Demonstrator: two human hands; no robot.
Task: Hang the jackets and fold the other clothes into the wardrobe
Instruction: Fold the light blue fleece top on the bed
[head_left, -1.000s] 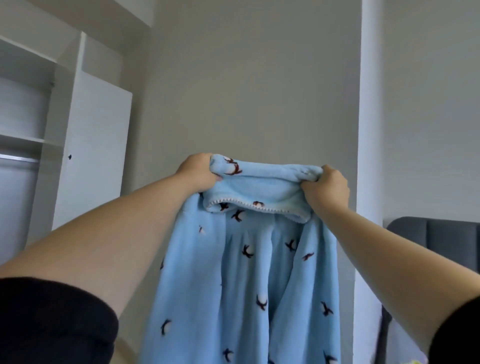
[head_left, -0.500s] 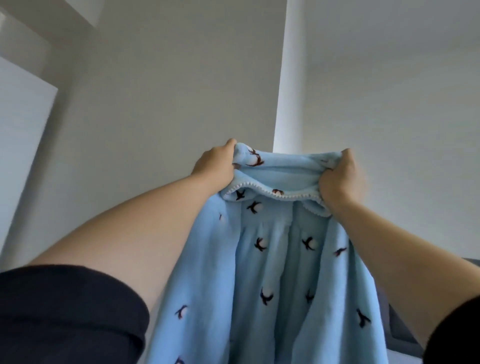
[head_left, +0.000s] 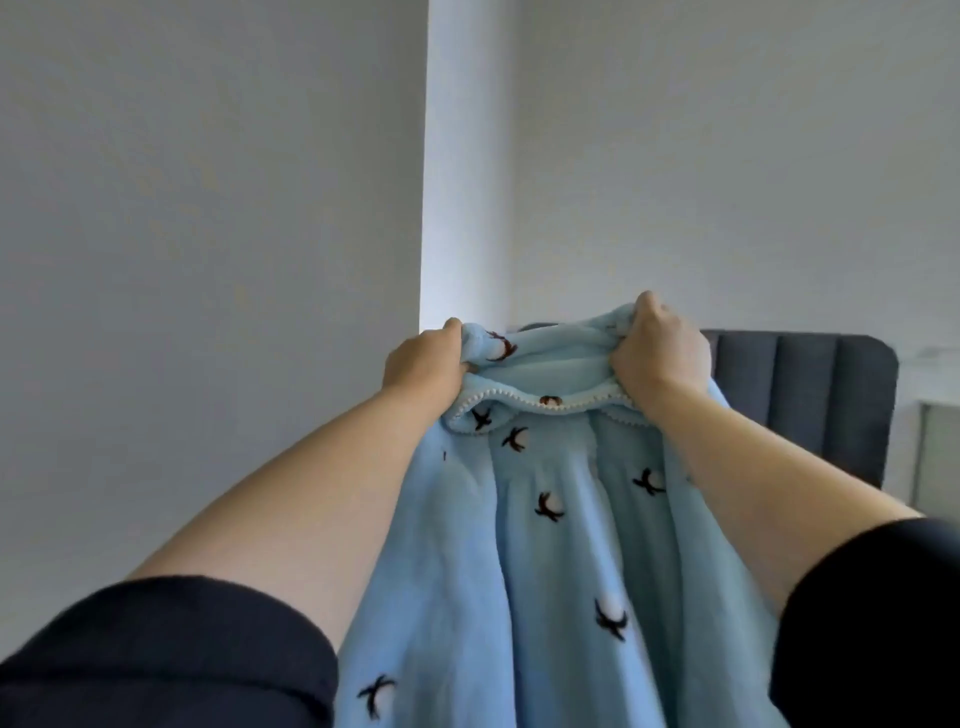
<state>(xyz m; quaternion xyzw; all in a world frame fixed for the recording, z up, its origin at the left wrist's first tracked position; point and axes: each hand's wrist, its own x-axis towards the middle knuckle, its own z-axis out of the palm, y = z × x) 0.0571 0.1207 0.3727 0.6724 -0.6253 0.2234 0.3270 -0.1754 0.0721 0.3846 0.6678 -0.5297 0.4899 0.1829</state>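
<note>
Fleece garment (head_left: 561, 545) in light blue, one piece only, hangs in mid-air before the person, held up by its top edge and filling the lower middle of the view. At far left, a dark sleeve (head_left: 171, 660) covers the upper part of the left arm, and the bare forearm reaches up and forward from it. The left hand (head_left: 423, 366) is closed in a fist on the left end of the garment's bunched top edge, knuckles upward. Behind it stands a plain grey wall (head_left: 208, 234), with one white vertical pillar (head_left: 465, 166) rising just right of that hand. Between the two hands the top edge folds over into a rolled band trimmed with a pale stitched border, and the cloth falls below in long soft pleats to the bottom of the frame. Small dark bird-like motifs with white bodies are scattered over it; about nine show clearly, others are blurred. The right hand (head_left: 660, 353) is likewise clenched on the right end of the folded edge, sitting a little higher than the left. Its forearm runs down to a second dark sleeve (head_left: 872, 623) at lower right. Behind the right hand is one dark grey padded headboard (head_left: 810, 400) with vertical channels, set against the pale wall.
</note>
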